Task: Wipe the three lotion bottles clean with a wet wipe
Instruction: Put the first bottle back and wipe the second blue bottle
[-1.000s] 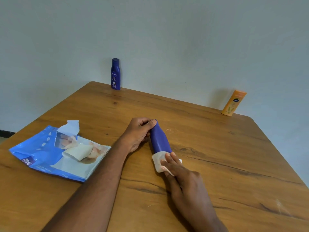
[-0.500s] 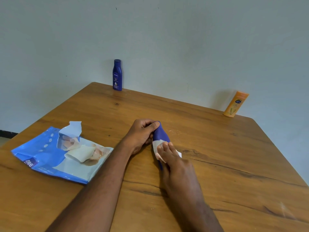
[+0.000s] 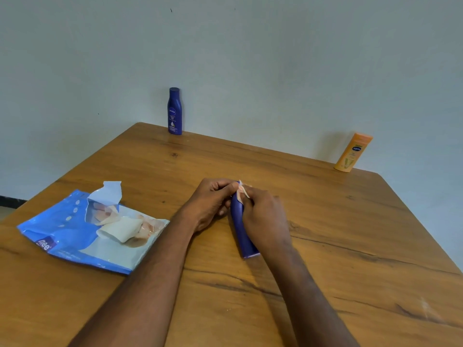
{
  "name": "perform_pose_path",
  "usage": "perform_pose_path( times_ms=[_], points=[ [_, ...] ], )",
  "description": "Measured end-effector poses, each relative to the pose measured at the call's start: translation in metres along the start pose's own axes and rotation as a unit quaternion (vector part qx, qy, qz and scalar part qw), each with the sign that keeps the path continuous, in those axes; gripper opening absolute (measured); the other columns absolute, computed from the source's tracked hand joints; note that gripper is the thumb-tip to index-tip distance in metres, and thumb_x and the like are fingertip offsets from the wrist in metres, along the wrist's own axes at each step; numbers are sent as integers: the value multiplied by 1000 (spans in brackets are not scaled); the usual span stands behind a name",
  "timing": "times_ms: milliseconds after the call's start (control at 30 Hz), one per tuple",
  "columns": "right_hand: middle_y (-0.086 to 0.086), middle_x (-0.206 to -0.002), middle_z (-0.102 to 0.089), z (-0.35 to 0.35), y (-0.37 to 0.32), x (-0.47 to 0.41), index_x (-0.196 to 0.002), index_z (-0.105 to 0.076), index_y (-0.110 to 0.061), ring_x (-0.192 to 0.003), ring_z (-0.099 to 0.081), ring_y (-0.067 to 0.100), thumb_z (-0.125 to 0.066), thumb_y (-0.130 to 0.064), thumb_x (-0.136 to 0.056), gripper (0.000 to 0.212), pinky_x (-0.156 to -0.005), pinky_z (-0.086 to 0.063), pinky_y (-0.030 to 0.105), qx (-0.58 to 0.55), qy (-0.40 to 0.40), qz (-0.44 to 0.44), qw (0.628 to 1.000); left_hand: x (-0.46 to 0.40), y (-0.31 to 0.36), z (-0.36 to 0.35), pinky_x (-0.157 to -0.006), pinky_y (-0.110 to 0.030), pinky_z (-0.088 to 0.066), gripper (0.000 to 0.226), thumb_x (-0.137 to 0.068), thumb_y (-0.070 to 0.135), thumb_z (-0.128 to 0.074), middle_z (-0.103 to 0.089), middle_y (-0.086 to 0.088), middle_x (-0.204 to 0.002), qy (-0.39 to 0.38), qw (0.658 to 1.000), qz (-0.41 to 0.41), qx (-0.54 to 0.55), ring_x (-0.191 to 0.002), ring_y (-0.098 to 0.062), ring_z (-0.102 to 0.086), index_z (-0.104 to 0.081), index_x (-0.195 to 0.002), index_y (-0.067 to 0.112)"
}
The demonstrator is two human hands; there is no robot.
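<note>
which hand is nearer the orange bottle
Right. The right hand lies on the blue bottle mid-table, on the orange bottle's side. The left hand grips the blue bottle's far end, farther away.

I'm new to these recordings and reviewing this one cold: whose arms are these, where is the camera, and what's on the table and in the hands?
There is no machine here, only a person's bare arms. The single camera sits on the person's head, looking down and forward. On the wooden table a dark blue bottle lies on its side. The left hand grips its far end, while the right hand presses a white wipe against it near that end. An opened pack of wipes lies to the left. At the far edge, by the wall, stand another blue bottle and an orange bottle.
</note>
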State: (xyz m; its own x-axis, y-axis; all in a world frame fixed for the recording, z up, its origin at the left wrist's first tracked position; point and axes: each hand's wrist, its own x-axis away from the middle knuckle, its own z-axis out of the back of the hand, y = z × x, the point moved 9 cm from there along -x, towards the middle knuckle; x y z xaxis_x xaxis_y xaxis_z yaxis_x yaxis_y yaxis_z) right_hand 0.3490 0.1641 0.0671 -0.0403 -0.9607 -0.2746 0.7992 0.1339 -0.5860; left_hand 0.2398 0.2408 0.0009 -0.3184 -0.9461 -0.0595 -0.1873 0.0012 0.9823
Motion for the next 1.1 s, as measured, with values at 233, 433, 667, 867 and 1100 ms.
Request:
perform_pose_path(
  times_ms=[233,433,667,867,1100],
  points=[
    [-9,-160,-35,-18,-13,50,-149,-46,-26,-150,-25,6,-44,-22,-105,45,-120,-33,33,60,-92,109,988,-2,-1,8,-49,-26,-36,23,-101,15,-60,-58,-20,-74,66,998,10,-10,-54,-19,-45,-76,-100,0],
    [-11,-146,-54,8,21,59,-142,-56,-28,-126,-57,2,-49,-24,-104,38,-102,-40,11,16,-20,33,999,-4,-2,5,-43,-22,-31,24,-101,17,-59,-45,-8,-63,59,998,11,-19,-52,-12,-38,-75,-107,1],
    [3,-118,-70,-5,-6,17,-129,-63,-20,-89,-68,14,-48,-15,-103,30,-74,-57,31,10,24,35,999,1,0,1,-44,-23,-32,32,-102,21,-58,-48,-9,-64,14,1000,6,-1,-53,-14,-38,-70,-98,-8],
    [-9,-164,-23,-21,-21,57,-156,-34,-22,-150,0,-2,-40,-20,-108,49,-121,-1,16,79,-98,124,984,-2,-2,7,-66,-36,-51,23,-101,16,-59,-68,-31,-97,53,998,12,-12,-76,-30,-58,-79,-96,5],
    [-15,-152,-45,9,21,78,-144,-52,-30,-131,-35,-17,-51,-24,-104,41,-107,-27,2,-16,-42,40,998,-3,-6,7,-43,-22,-33,22,-101,18,-59,-51,-4,-63,58,998,30,-17,-54,-10,-40,-78,-103,6]
  ],
)
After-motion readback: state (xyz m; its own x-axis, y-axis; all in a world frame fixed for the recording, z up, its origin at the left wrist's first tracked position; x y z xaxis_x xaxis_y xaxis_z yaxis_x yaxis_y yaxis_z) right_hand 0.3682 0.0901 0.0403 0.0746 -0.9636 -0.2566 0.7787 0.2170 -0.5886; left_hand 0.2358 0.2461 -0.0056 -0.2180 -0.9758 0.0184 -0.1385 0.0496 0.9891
